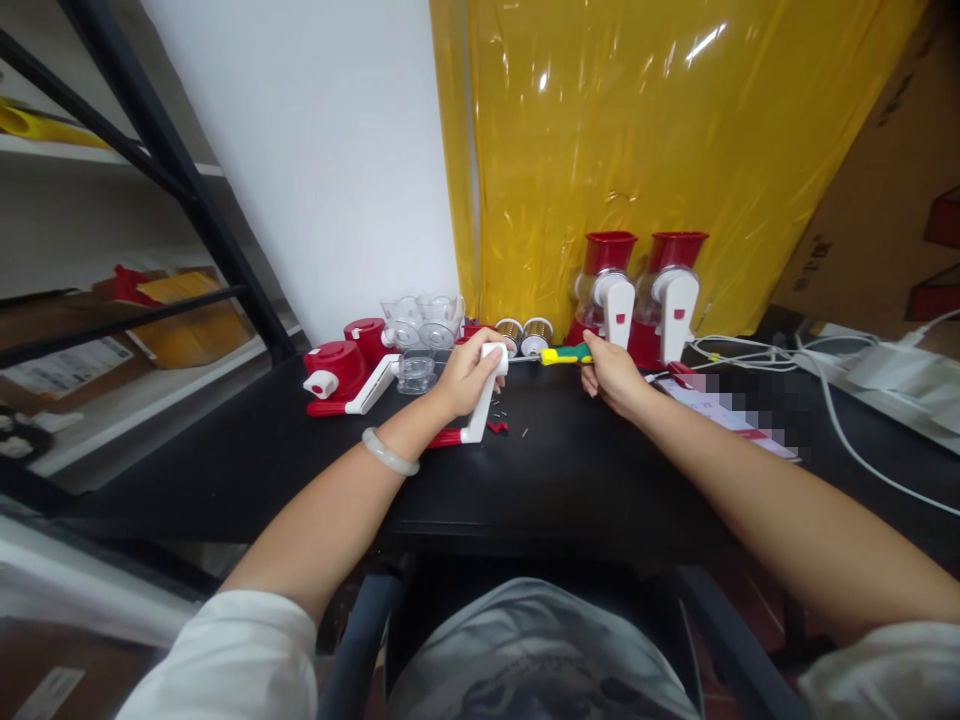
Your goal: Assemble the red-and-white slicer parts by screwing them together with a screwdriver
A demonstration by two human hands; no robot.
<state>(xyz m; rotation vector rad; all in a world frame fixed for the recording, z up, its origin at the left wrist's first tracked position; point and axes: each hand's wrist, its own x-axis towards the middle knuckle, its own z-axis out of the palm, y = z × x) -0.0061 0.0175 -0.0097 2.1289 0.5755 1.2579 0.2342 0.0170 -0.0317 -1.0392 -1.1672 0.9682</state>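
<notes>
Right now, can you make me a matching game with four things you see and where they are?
1. Screwdriver
2. White crank
3. Bracelet
4. Tall grinders

A. Around the left forearm
B. Standing by the yellow curtain
C. In the right hand
D. In the left hand

Right pairs: 1-C, 2-D, 3-A, 4-B.

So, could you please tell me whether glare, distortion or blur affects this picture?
Head view: bright glare streaks the yellow curtain; head view, left side: the shelf post slants steeply, apparently wide-angle distortion; head view, right: blocky pixels hide part of the paper; head view, middle: the screwdriver looks slightly soft, its tip hard to make out.
</notes>
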